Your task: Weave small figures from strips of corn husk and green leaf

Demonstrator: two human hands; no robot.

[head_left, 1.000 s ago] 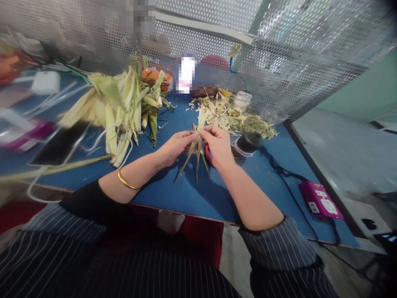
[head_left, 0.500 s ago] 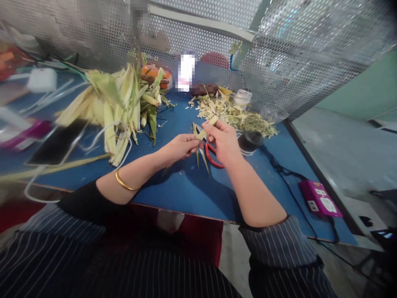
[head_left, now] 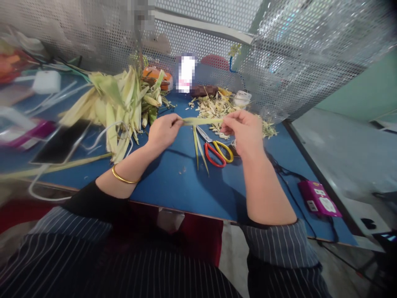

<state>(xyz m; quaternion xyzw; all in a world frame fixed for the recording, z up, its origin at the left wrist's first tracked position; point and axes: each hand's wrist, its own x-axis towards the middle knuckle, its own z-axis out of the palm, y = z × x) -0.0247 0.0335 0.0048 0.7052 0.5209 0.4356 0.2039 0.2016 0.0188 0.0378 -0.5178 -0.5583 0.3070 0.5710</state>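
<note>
A pale green strip of corn husk [head_left: 201, 121] stretches level between my two hands above the table. My left hand [head_left: 164, 131] pinches its left end, and my right hand [head_left: 245, 130] is closed on the right end. Under the strip lie scissors [head_left: 214, 154] with one red and one yellow handle loop, their blades pointing away from me. Two thin pointed husk pieces [head_left: 199, 151] rest just left of the scissors. Partly behind my right hand is a pile of husk scraps [head_left: 214, 108].
A large bundle of corn husks [head_left: 118, 107] lies at the left, beside a dark phone [head_left: 60, 142] with a white cable. A magenta box [head_left: 321, 198] with a black cord sits at the right edge. A perforated metal panel [head_left: 214, 37] stands behind the blue table [head_left: 186, 186].
My hands have moved apart, drawing the husk strip out level between them. The scissors, mostly covered before, now show. The thin husk pieces are left lying on the table.
</note>
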